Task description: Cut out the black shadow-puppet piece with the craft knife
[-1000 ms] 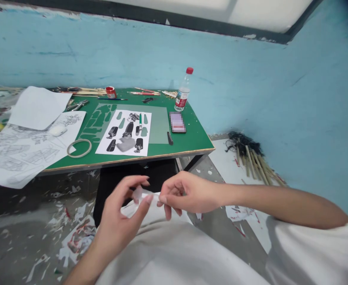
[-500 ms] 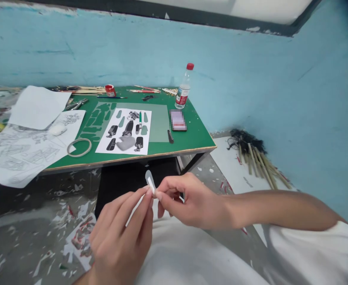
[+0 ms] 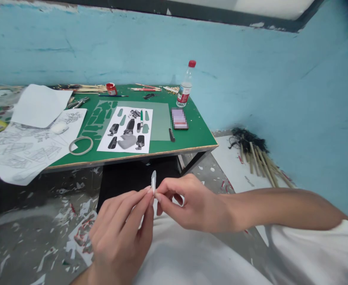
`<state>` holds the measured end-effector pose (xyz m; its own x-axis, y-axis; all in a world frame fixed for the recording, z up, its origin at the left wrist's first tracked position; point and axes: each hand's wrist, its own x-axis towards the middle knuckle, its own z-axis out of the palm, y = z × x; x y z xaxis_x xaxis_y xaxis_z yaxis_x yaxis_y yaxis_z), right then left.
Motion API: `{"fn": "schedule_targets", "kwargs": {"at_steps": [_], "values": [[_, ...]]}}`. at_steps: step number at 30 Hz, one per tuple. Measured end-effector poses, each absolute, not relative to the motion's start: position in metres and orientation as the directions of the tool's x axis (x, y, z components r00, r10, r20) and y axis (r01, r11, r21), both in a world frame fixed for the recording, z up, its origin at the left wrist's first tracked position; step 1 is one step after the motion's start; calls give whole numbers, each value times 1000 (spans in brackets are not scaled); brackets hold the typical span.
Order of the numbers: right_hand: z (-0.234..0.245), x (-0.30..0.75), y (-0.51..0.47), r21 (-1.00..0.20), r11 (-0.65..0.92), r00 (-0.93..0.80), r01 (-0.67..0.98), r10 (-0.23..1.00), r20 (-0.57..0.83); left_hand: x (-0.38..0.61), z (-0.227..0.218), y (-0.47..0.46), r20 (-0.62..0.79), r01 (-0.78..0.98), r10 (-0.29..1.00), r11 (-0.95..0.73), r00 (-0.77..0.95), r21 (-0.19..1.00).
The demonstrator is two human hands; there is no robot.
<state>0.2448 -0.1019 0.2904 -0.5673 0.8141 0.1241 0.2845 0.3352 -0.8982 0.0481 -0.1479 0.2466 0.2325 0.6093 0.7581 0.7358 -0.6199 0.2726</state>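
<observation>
A small, narrow, translucent cut-out [image 3: 153,179] with a rounded tip and a white strip down its middle stands upright between my hands. My left hand [image 3: 123,225] pinches its lower end between thumb and fingers. From the other side, my right hand [image 3: 188,202] pinches at the same lower end with thumb and index finger; the fingertips of both hands nearly meet there. Beyond them on the green table [image 3: 158,148] lies a white printed sheet [image 3: 102,145] with dark and green cut shapes, and a green-handled knife [image 3: 141,118] rests on it.
A tape roll [image 3: 81,146], drawing sheets [image 3: 16,158], a phone [image 3: 179,118], a water bottle [image 3: 184,89], a red paint jar [image 3: 111,89] and pliers [image 3: 78,103] are on the table. Paper scraps litter the floor. Bundled sticks [image 3: 263,162] lie at the right by the wall.
The cut-out has turned from leaning left to nearly upright and edge-on. Both hands keep their pinch with only slight shifts. The view has moved a little.
</observation>
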Motion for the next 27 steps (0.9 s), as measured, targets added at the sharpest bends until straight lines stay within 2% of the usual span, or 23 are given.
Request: {"fn": "schedule_targets", "kwargs": {"at_steps": [12, 20, 27], "values": [[288, 244, -102, -878, 412, -574, 243, 791, 213, 46, 248, -145, 761, 674, 625, -639, 175, 370], [287, 246, -101, -886, 402, -571, 232, 794, 210, 43, 252, -142, 776, 699, 590, -652, 224, 293], [287, 249, -99, -895, 380, -579, 232, 794, 187, 37, 252, -140, 768, 700, 611, -633, 190, 331]]}}
